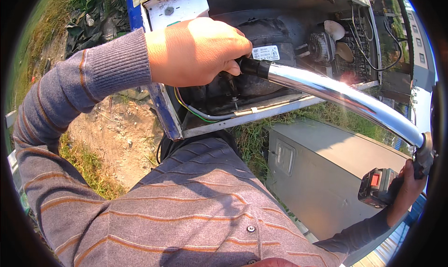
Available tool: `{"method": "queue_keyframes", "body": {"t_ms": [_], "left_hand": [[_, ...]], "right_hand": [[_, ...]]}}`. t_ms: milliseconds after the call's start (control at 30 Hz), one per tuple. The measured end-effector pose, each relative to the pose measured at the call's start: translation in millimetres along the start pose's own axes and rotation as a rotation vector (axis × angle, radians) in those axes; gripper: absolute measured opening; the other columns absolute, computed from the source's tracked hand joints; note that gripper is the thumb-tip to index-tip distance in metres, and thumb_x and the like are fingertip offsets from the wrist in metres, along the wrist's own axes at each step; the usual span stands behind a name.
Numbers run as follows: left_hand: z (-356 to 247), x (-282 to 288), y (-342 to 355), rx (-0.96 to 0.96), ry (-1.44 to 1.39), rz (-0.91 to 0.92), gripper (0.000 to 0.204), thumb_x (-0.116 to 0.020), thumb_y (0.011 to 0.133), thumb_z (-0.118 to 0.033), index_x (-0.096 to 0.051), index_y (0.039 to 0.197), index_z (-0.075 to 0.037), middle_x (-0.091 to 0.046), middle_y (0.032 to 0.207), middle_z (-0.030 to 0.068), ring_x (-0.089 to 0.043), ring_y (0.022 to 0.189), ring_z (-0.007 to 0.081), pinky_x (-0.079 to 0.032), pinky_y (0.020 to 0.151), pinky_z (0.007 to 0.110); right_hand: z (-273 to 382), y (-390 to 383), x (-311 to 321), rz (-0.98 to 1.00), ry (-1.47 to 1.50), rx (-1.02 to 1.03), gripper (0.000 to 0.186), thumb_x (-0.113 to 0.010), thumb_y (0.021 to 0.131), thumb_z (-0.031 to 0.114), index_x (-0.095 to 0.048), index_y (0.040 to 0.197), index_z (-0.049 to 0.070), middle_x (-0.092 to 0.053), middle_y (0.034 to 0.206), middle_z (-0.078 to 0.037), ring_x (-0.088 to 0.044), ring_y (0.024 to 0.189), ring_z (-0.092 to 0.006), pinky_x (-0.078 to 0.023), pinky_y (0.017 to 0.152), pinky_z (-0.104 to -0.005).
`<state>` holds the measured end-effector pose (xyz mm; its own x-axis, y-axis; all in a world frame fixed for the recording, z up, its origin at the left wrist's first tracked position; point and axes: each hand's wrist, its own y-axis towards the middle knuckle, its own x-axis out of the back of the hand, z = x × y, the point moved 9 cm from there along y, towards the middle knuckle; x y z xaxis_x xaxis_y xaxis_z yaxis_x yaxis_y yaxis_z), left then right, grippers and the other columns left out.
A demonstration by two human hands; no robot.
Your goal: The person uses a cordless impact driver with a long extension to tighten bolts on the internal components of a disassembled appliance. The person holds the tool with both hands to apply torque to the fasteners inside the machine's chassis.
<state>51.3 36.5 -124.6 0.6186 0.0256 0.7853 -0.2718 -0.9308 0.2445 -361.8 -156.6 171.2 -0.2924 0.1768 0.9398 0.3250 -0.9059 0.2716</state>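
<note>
Fingers of the left hand (pixel 198 51) are closed around the black collar (pixel 255 68) at the front of a long power tool; exact tips partly hidden behind the knuckles. Right hand (pixel 408 188) is wrapped on the rear grip, near the picture's rim, battery pack (pixel 376 188) beside it; few of its fingers show. Chrome tube (pixel 345 93) slopes between the hands, front end over the open metal casing (pixel 280 109), rear outside it. Likely held this way so the left steadies the head while the right carries the motor's weight. Dark upright piece (pixel 232 87) stands just below the left hand, reaching the casing floor; join hidden by the hand.

Around: black rounded unit (pixel 265 30) just behind the collar, fan (pixel 334 30) further right, coloured wires (pixel 196 112) along the near edge. Casing rim and grey cabinet (pixel 322 173) limit room under the tube.
</note>
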Motion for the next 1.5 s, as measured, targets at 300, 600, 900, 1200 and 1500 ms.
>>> {"method": "queue_keyframes", "body": {"t_ms": [300, 600, 900, 1200, 1500], "left_hand": [[7, -3, 1, 0.063, -0.012, 0.043, 0.031, -0.071, 0.092, -0.013, -0.062, 0.119, -0.001, -0.066, 0.11, 0.016, -0.065, 0.097, 0.0388, -0.053, 0.085, 0.045], [11, -20, 12, 0.08, -0.033, 0.114, 0.031, -0.071, 0.093, -0.013, -0.065, 0.121, 0.001, -0.067, 0.108, 0.0176, -0.067, 0.1, 0.0385, -0.056, 0.084, 0.044], [10, -22, 15, 0.092, 0.169, 0.174, 0.034, -0.069, 0.095, -0.017, -0.066, 0.125, -0.001, -0.07, 0.093, 0.018, -0.071, 0.086, 0.0371, -0.057, 0.075, 0.044], [16, -33, 38, 0.02, 0.147, 0.336, 0.038, -0.074, 0.091, -0.015, -0.065, 0.123, 0.004, -0.071, 0.092, 0.0203, -0.071, 0.087, 0.0383, -0.057, 0.073, 0.044], [22, -28, 28, -0.114, 0.057, 0.19, 0.046, -0.079, 0.087, -0.018, -0.065, 0.126, 0.001, -0.07, 0.092, 0.0189, -0.069, 0.087, 0.0388, -0.057, 0.075, 0.045]], "right_hand": [[9, -5, 9, -0.043, -0.157, -0.001, 0.036, -0.08, 0.089, 0.033, -0.065, 0.097, 0.002, -0.06, 0.073, -0.001, -0.053, 0.063, -0.0088, -0.039, 0.059, -0.0255], [6, -12, 19, -0.032, -0.16, -0.054, 0.035, -0.082, 0.087, 0.031, -0.064, 0.098, 0.002, -0.059, 0.075, 0.0, -0.052, 0.064, -0.0095, -0.039, 0.06, -0.0258], [1, -30, 31, 0.055, -0.079, 0.044, 0.049, -0.082, 0.087, 0.035, -0.062, 0.119, 0.004, -0.059, 0.082, -0.002, -0.052, 0.066, -0.0109, -0.04, 0.061, -0.0256], [-15, -29, -24, 0.683, 0.615, -0.322, 0.033, -0.075, 0.096, 0.035, -0.062, 0.111, 0.009, -0.058, 0.067, -0.003, -0.055, 0.051, -0.0135, -0.04, 0.048, -0.0258], [15, -37, -13, 0.921, 0.429, -0.155, 0.04, -0.082, 0.09, 0.039, -0.056, 0.098, 0.01, -0.053, 0.065, -0.001, -0.054, 0.047, -0.0132, -0.041, 0.044, -0.0252]]}}
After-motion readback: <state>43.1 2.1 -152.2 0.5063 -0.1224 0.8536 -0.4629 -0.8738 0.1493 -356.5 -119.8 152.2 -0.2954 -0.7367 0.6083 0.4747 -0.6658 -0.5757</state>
